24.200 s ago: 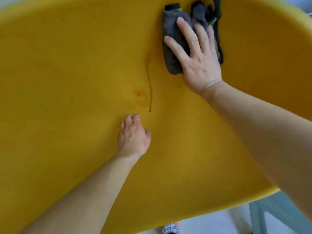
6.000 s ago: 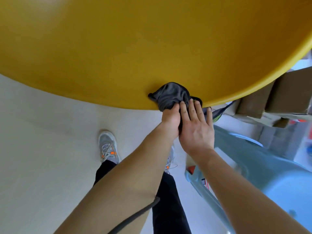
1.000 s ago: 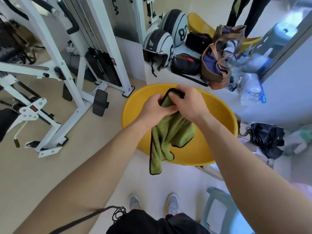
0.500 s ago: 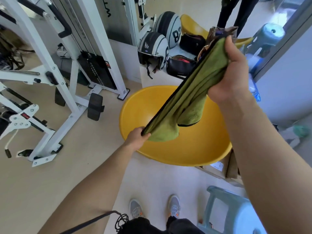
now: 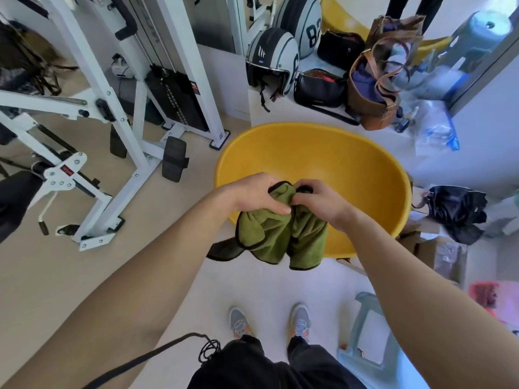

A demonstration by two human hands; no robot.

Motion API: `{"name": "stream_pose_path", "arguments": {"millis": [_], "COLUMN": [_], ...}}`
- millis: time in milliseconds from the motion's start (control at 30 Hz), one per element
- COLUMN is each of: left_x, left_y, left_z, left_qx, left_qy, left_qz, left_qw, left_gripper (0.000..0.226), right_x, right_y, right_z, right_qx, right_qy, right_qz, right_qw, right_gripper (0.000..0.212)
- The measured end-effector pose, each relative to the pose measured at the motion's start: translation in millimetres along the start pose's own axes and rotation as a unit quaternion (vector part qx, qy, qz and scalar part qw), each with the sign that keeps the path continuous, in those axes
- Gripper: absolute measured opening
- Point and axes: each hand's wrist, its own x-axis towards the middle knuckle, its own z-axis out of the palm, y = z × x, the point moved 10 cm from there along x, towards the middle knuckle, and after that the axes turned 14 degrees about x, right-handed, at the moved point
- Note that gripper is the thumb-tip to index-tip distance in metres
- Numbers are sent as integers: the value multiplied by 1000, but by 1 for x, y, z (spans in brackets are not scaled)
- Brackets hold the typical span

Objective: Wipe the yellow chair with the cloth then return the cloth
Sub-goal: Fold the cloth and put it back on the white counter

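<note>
Cloth [image 5: 280, 234] bunched between left hand [image 5: 257, 193], right hand [image 5: 318, 203].

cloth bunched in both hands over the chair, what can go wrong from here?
1. The cloth is gripped only at its top by the left hand and right hand; its loose corners hang free and could slip out onto the floor.
2. A black cable trails near the shoes, a likely snag when stepping away.
3. The blue stool stands close by the right foot, a possible trip.
</note>
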Motion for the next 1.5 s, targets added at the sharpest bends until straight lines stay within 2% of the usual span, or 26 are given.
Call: {"name": "stream_pose_path", "arguments": {"millis": [100, 233, 267, 367, 433, 500, 567, 633, 767, 800, 900, 1033, 1233, 1333, 1433, 1500], "left_x": [-15, -35, -41, -57, -66, -66, -62, -63, -104, -121, -183, -280, -447, -533, -613, -667], "left_y": [-39, -95, -104, -120, -120, -110, -99, -93, -105, -115, -150, -204, -302, -341, -373, -391], "left_z": [-4, 2, 3, 2, 5, 14, 25, 30, 29, 31, 35, 37, 67, 92, 121, 142], "left_qx": [-71, 20, 7, -115, -224, -311, -371, -403, -455, -487, -566, -527, -531, -519, -513, -456], "left_qy": [75, 130, 144, 202, 240, 252, 250, 265, 305, 301, 315, 405, 562, 613, 649, 683], "left_qz": [-38, -75, -81, -78, -84, -89, -100, -105, -115, -119, -105, -106, -164, -192, -220, -273], "left_qw": [994, 989, 986, 970, 941, 912, 889, 869, 829, 811, 755, 740, 612, 564, 517, 501], "left_gripper": [26, 20, 16, 17, 20, 21, 32, 34, 5, 8, 30, 23, 14, 13, 14, 16], "right_x": [-6, -10, -10, -4, 1, 1, -2, -4, -10, -13, -29, -58, -127, -168, -203, -234], "right_y": [1, 9, 11, 19, 26, 25, 21, 19, 2, -3, -23, -45, -39, -36, -31, -30], "right_z": [-8, -10, -12, -20, -31, -40, -30, 2, 90, 114, 192, 304, 500, 588, 673, 731], "right_qx": [61, 151, 169, 199, 204, 127, 84, 102, 145, 146, 132, 80, -55, -143, -203, -216], "right_qy": [27, 31, 41, 68, 117, 174, 177, 125, -2, -34, -135, -255, -431, -487, -515, -541], "right_qz": [-11, 1, 5, 18, 9, -13, -34, -48, -69, -74, -91, -106, -80, -130, -176, -191], "right_qw": [998, 988, 985, 978, 972, 977, 980, 986, 987, 986, 978, 958, 897, 852, 814, 790], "right_gripper": [7, 18, 16, 12, 32, 53, 49, 32, 15, 13, 17, 28, 34, 13, 16, 16]}}
